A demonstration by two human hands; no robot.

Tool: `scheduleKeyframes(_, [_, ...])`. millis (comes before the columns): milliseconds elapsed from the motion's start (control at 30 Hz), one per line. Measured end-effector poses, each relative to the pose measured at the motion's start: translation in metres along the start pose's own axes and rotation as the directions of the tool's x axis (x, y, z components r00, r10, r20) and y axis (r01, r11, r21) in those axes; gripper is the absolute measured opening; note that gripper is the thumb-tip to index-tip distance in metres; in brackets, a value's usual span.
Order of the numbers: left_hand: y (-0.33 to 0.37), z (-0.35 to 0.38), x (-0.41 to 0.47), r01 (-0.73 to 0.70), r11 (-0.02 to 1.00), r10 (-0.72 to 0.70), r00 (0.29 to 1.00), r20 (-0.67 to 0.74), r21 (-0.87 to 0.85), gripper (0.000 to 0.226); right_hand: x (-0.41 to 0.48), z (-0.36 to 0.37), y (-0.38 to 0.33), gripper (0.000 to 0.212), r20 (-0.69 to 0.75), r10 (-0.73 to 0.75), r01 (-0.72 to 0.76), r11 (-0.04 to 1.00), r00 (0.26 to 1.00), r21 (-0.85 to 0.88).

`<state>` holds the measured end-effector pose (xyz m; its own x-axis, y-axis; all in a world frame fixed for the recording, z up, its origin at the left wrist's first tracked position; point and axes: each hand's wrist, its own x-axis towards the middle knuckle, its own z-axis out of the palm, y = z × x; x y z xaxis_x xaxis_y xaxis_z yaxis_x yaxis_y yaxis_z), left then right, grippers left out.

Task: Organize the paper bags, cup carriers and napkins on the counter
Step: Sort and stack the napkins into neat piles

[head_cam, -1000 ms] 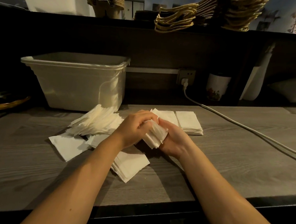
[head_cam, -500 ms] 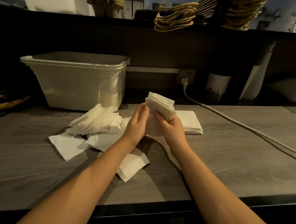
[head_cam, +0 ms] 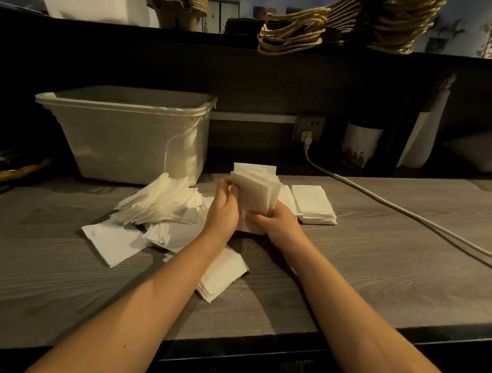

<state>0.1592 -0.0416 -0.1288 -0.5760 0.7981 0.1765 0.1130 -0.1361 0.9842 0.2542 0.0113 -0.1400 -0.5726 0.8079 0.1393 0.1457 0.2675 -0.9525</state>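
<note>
A bundle of white napkins (head_cam: pixel 256 187) stands upright on edge above the grey counter (head_cam: pixel 378 268). My left hand (head_cam: pixel 222 211) grips its left side and my right hand (head_cam: pixel 274 226) holds its lower right edge. To the left lies a fanned, messy napkin pile (head_cam: pixel 162 201) with loose napkins (head_cam: pixel 113 241) around it. Another small stack (head_cam: pixel 224 275) lies partly under my left forearm. A squared, tidy napkin stack (head_cam: pixel 313 204) sits just right of my hands. Paper bag handles (head_cam: pixel 293 33) stick out on the shelf above.
A pale plastic tub (head_cam: pixel 126 131) stands at the back left. From a wall socket (head_cam: pixel 308 129) a white cable (head_cam: pixel 411 215) runs across the counter's right side. A patterned cup (head_cam: pixel 359 144) and a white sleeve (head_cam: pixel 423 134) stand at the back right. A basket rim (head_cam: pixel 10 174) shows far left.
Both hands lifted the bundle off the counter and turned it from lying sideways to upright; since half a second ago it has lowered slightly, with the hands closing in at its base.
</note>
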Motion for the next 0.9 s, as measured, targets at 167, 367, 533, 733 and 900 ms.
scheduleKeyframes(167, [-0.002,0.001,-0.002,-0.082,0.995,0.081,0.997,0.019,0.059,0.029,0.000,0.002,-0.001,0.031,-0.021,-0.023,0.023,0.999,1.000,0.024])
scheduleKeyframes(367, [-0.004,0.006,-0.006,-0.163,0.986,0.161,0.984,0.082,0.020,0.040,0.000,0.005,-0.002,0.042,-0.012,-0.085,0.085,0.996,0.996,0.026])
scheduleKeyframes(533, [-0.003,0.006,-0.007,-0.214,0.976,0.218,0.968,0.127,-0.046,0.034,0.003,0.005,0.002,0.028,-0.075,-0.068,0.075,0.992,0.995,0.102])
scheduleKeyframes(733, [-0.007,0.001,0.002,-0.018,0.988,0.036,0.993,0.113,-0.152,0.046,0.003,-0.006,-0.004,0.028,-0.036,0.024,0.010,0.681,0.999,0.733])
scheduleKeyframes(900, [-0.006,0.004,-0.003,0.137,0.981,-0.110,0.976,0.189,-0.137,0.018,0.004,-0.005,-0.005,0.048,-0.023,0.025,0.004,0.585,0.999,0.811])
